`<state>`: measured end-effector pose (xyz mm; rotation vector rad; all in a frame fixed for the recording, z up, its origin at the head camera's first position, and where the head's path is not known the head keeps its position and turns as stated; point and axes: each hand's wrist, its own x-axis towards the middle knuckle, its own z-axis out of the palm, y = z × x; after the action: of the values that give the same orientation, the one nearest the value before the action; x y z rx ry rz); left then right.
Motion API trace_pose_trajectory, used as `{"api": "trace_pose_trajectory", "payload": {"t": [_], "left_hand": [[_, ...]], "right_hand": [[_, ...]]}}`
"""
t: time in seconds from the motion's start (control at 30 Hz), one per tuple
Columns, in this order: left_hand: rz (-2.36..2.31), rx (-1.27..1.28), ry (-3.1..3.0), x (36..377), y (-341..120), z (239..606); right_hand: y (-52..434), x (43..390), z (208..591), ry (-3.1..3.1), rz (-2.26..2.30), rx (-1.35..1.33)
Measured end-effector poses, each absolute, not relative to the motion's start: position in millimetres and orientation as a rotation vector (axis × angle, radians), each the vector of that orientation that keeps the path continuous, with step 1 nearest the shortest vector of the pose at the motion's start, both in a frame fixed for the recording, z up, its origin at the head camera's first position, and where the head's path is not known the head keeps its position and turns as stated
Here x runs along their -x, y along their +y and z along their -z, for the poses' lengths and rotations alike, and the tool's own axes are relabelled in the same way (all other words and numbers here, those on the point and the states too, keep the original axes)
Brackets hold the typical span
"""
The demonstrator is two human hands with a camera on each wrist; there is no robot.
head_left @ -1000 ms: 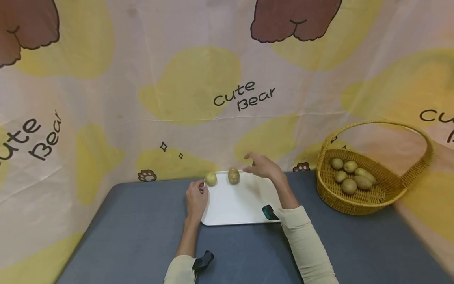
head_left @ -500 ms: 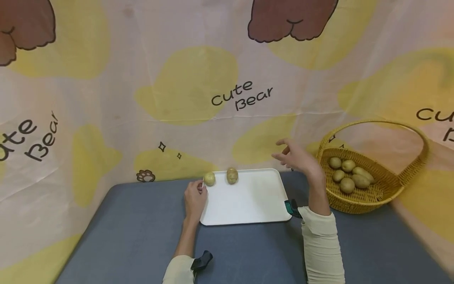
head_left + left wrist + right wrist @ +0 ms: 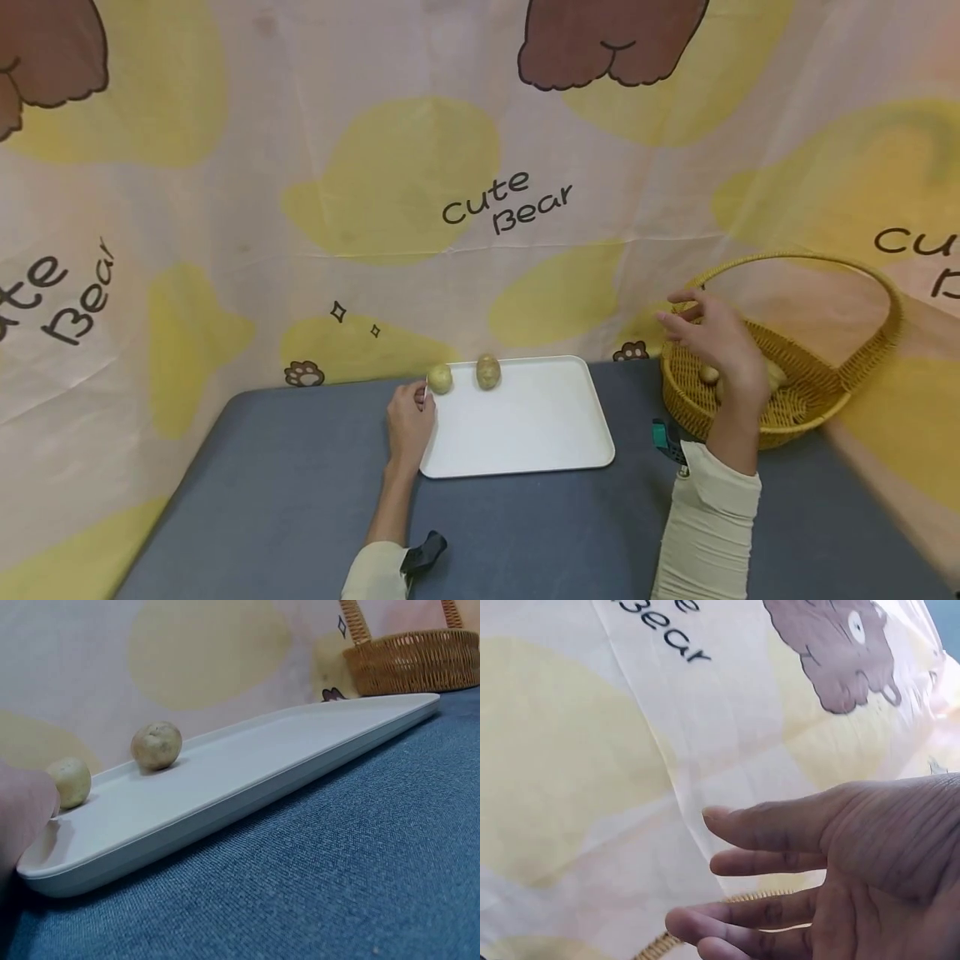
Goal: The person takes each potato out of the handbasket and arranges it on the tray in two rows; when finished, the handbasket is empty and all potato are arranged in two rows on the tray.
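At the left rim of a white tray (image 3: 525, 425), my left hand (image 3: 410, 421) pinches the edge with bent fingers. One round pale potato (image 3: 439, 379) sits at the tray's far left corner, close to those fingers. A second potato (image 3: 488, 372), browner and longer, lies to its right along the back rim; both also show in the left wrist view. My right hand (image 3: 712, 337) hovers over the left side of a wicker basket (image 3: 806, 421), fingers loosely spread and holding nothing. It hides most of the potatoes (image 3: 775, 375) inside. The right wrist view shows the bare palm (image 3: 900, 862).
A blue-grey cloth (image 3: 300, 467) covers the table. Behind it hangs a printed curtain (image 3: 405, 183), near the tray's back rim. The basket's tall arched handle (image 3: 795, 256) rises at the right.
My right hand has moved right, from above the tray to above the basket, with nothing in it. My left hand has stayed at the tray's left rim.
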<state>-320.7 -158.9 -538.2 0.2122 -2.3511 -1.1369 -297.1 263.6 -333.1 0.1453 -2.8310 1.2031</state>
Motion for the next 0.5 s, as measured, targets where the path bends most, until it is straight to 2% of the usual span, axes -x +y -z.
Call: {"api": "trace_pose_trajectory", "payload": {"t": [0.27, 0.5], "left_hand": [[1.134, -0.164, -2.341, 323, -161, 538], [1.144, -0.167, -2.347, 322, -161, 538]], "right_hand": [[294, 305, 350, -2.835, -1.229, 0.044], [317, 325, 387, -2.953, -1.108, 0.287]]}}
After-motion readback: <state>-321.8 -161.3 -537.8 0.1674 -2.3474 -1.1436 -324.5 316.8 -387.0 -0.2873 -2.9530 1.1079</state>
